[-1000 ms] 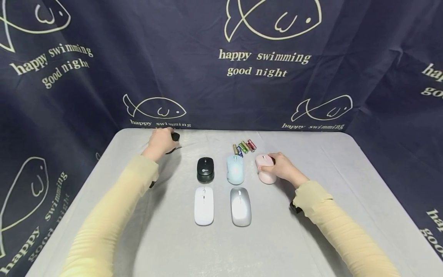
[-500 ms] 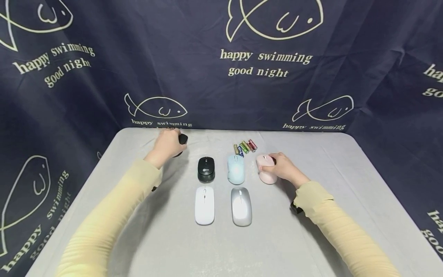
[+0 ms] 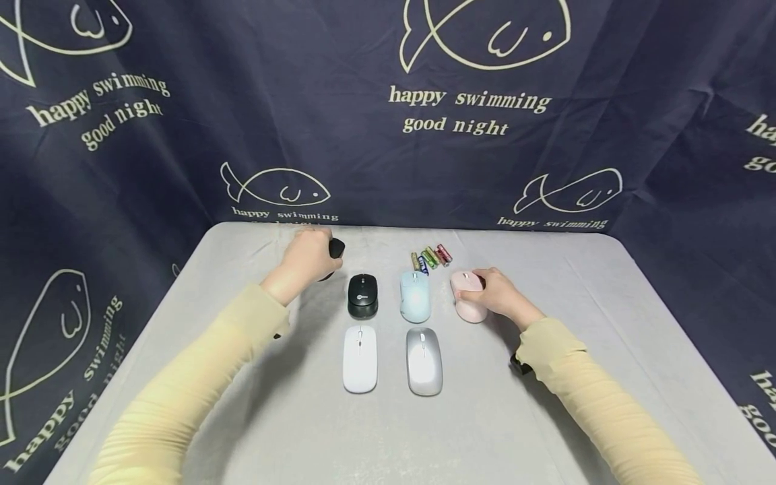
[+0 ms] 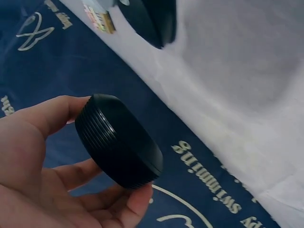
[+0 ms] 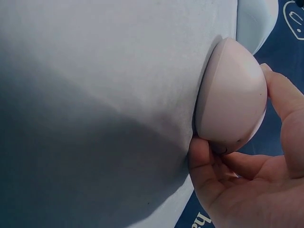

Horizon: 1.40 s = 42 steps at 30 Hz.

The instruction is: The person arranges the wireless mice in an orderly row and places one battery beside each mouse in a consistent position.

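Observation:
My left hand (image 3: 306, 259) grips a black mouse (image 4: 121, 142) with ribbed sides, thumb on one side and fingers on the other. In the left wrist view it appears lifted clear of the table. At the right end of the back row, my right hand (image 3: 500, 293) holds a pink mouse (image 5: 232, 95) by its sides. The pink mouse sits on the table. Left of it lie a light blue mouse (image 3: 415, 298) and a second black mouse (image 3: 362, 296). Nearer the front are a white mouse (image 3: 360, 360) and a silver mouse (image 3: 424, 362).
Several small batteries (image 3: 432, 257) lie behind the light blue mouse. A pale cloth covers the table (image 3: 388, 438). Dark blue curtains (image 3: 339, 121) with fish drawings hang along the back and sides.
My left hand has moved right and slightly forward with the black mouse, toward the back row. My right hand stays on the pink mouse. The view has shifted slightly.

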Each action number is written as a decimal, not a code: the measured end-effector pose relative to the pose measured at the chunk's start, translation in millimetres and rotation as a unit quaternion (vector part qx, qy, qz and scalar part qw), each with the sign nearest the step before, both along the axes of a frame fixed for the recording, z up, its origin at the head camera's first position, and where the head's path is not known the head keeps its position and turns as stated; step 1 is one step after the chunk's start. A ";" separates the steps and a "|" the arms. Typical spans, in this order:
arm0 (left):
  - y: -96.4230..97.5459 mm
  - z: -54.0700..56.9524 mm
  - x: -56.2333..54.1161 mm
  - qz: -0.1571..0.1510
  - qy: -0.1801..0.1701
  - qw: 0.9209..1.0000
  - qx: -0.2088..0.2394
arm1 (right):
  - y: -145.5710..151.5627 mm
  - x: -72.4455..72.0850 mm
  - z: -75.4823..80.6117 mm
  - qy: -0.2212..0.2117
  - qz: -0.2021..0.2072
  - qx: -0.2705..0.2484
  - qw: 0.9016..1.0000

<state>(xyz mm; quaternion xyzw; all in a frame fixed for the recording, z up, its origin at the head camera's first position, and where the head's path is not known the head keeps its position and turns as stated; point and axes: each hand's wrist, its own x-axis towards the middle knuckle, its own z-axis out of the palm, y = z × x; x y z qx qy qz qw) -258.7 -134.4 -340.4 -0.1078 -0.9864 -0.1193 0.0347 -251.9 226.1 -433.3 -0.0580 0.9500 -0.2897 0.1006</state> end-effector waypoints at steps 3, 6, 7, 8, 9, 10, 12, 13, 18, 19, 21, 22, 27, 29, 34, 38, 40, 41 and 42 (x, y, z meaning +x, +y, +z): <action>6.4 4.6 4.6 -0.002 -0.005 1.000 -0.004 | 0.3 0.0 -0.5 -0.001 -0.002 0.002 1.000; 12.4 9.5 8.7 -0.005 -0.012 1.000 -0.010 | 0.3 0.1 -0.2 -0.001 -0.001 0.001 1.000; 14.4 11.0 9.9 -0.007 -0.014 1.000 -0.012 | 0.4 0.1 -0.1 0.000 0.000 0.001 1.000; 16.6 12.6 11.1 -0.008 -0.016 1.000 -0.014 | 0.4 0.2 0.3 0.001 0.001 0.000 1.000; 18.6 13.7 11.9 -0.011 -0.017 1.000 -0.018 | 0.4 0.3 0.7 0.002 0.002 0.000 1.000; 20.8 14.8 12.9 -0.015 -0.019 1.000 -0.020 | 0.5 0.3 1.2 0.003 0.002 -0.001 1.000; 25.1 16.5 14.9 -0.021 -0.021 0.999 -0.024 | 0.6 0.6 2.1 0.003 0.002 -0.001 1.000; 27.5 17.4 15.9 -0.024 -0.022 0.999 -0.025 | 0.6 0.7 2.6 0.003 0.002 -0.001 1.000; 37.7 21.2 20.8 -0.031 -0.032 0.999 -0.024 | 0.2 0.6 4.0 0.000 0.002 0.000 1.000; 39.5 21.9 21.7 -0.032 -0.033 0.999 -0.023 | 0.0 0.5 4.0 0.000 0.002 0.000 1.000; 42.8 23.2 23.2 -0.034 -0.033 0.999 -0.023 | -0.1 0.0 3.8 0.000 0.002 0.001 1.000; 44.5 23.8 24.0 -0.035 -0.032 0.999 -0.023 | -0.2 -0.2 3.7 -0.001 0.002 0.001 1.000; 53.9 26.4 29.7 -0.042 -0.025 0.998 -0.029 | 0.0 -1.4 3.1 0.001 0.002 -0.002 1.000; 58.5 26.9 32.6 -0.048 -0.022 0.998 -0.033 | 0.2 -1.8 3.1 0.003 0.004 -0.004 1.000; 70.6 27.6 40.4 -0.071 -0.007 0.996 -0.056 | 0.9 -1.9 3.7 0.003 0.005 -0.006 1.000; 81.4 29.8 48.5 -0.084 -0.005 0.995 -0.059 | 1.5 -1.8 3.1 -0.002 0.003 -0.002 1.000; 86.9 31.3 52.8 -0.090 -0.008 0.994 -0.057 | 1.6 -1.6 2.6 -0.001 0.004 -0.001 1.000; 89.6 32.3 55.3 -0.093 -0.008 0.994 -0.054 | 1.5 -1.5 2.4 -0.001 0.004 -0.002 1.000; 92.1 32.6 57.1 -0.098 -0.008 0.994 -0.054 | 1.4 -1.1 2.3 0.000 0.004 -0.004 1.000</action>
